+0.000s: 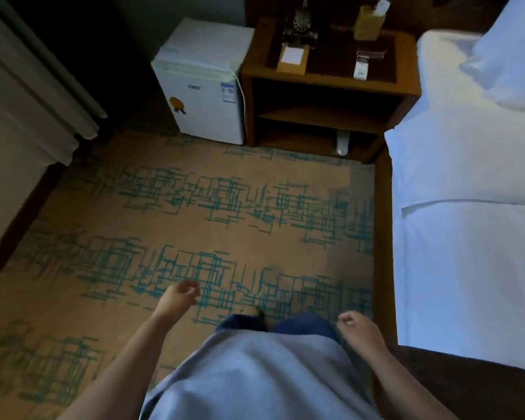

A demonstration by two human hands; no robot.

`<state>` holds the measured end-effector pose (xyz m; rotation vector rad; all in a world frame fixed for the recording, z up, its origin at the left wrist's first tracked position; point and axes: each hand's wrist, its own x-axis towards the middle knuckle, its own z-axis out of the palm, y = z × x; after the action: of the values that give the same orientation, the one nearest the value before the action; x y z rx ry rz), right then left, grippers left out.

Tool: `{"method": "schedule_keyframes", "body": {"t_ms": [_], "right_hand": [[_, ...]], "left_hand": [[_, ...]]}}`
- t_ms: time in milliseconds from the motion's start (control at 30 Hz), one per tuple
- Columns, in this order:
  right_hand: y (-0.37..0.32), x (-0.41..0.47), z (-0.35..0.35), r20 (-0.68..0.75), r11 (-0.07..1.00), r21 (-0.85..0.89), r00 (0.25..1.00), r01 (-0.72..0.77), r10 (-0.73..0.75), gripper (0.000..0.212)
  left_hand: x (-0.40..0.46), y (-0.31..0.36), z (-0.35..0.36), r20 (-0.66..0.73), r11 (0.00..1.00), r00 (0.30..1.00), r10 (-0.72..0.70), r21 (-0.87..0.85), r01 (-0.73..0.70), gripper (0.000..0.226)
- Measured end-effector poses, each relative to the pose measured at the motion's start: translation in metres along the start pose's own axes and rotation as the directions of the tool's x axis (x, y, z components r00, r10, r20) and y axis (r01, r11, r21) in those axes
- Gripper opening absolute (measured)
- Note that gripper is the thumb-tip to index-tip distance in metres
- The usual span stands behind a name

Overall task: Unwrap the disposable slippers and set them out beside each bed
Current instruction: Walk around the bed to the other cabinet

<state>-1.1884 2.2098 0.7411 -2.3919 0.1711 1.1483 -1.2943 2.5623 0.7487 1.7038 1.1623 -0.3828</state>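
A white wrapped pack (342, 143), possibly the slippers, stands on the bottom shelf of the wooden nightstand (328, 86); I cannot tell for sure what it is. The bed (467, 183) with white sheets and a pillow runs along the right. My left hand (181, 295) hangs low over the patterned carpet (194, 207), fingers loosely curled, holding nothing. My right hand (358, 327) hangs beside my body near the bed's corner, fingers loosely curled and empty. Both hands are far from the nightstand.
A small white fridge (200, 86) stands left of the nightstand. On the nightstand sit an old-style telephone (300, 25), a notepad holder (292, 58), a remote (360, 66) and a yellow box (369, 22). Pale curtains (28, 86) hang at the left.
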Motion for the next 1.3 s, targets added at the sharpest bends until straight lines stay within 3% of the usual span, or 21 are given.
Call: {"method": "schedule_keyframes", "body": {"t_ms": [300,400,567,667,900,967,1067,1167,1233,1300], "right_hand": [[-0.022,0.08,-0.071,0.026,0.966,0.232,0.993,-0.116,0.113,0.011],[-0.031,0.126,-0.121,-0.023,0.975,0.209,0.997,-0.073,0.08,0.007],[-0.065,0.207,-0.215,-0.021,0.993,0.115,0.999,-0.035,0.038,0.026],[-0.094,0.248,-0.259,-0.01,0.993,0.117,1.0,-0.009,0.01,0.028],[-0.157,0.332,-0.312,0.01,0.998,0.056,1.0,-0.02,0.019,0.03],[-0.169,0.347,-0.319,0.019,0.997,0.067,0.999,-0.046,0.045,0.03],[-0.182,0.369,-0.324,0.027,0.99,0.116,0.997,-0.077,0.074,0.03],[-0.189,0.402,-0.322,0.037,0.984,0.14,0.994,-0.111,0.107,0.029],[-0.191,0.431,-0.321,0.05,0.972,0.181,0.989,-0.148,0.141,0.03],[-0.189,0.462,-0.318,0.075,0.959,0.226,0.985,-0.169,0.155,0.031]], "left_hand": [[0.104,0.187,0.053,0.035,0.983,0.986,0.162,0.081,-0.165,0.022],[0.126,0.22,0.085,0.035,0.991,0.993,0.112,0.074,-0.114,0.019],[0.146,0.25,0.131,0.105,0.995,0.994,0.003,0.095,-0.013,0.014],[0.164,0.262,0.144,0.162,0.982,0.986,-0.042,0.19,0.01,0.014],[0.213,0.32,0.163,0.298,0.968,0.942,-0.154,0.237,0.083,0.009],[0.245,0.336,0.166,0.298,0.964,0.939,-0.174,0.248,0.1,0.023],[0.294,0.369,0.168,0.327,0.955,0.936,-0.128,0.296,0.028,0.04],[0.342,0.417,0.174,0.414,0.906,0.909,-0.048,0.401,-0.135,0.015],[0.379,0.445,0.18,0.476,0.815,0.878,-0.059,0.531,-0.233,0.041],[0.415,0.472,0.195,0.49,0.73,0.871,-0.023,0.604,-0.32,0.051]]}}
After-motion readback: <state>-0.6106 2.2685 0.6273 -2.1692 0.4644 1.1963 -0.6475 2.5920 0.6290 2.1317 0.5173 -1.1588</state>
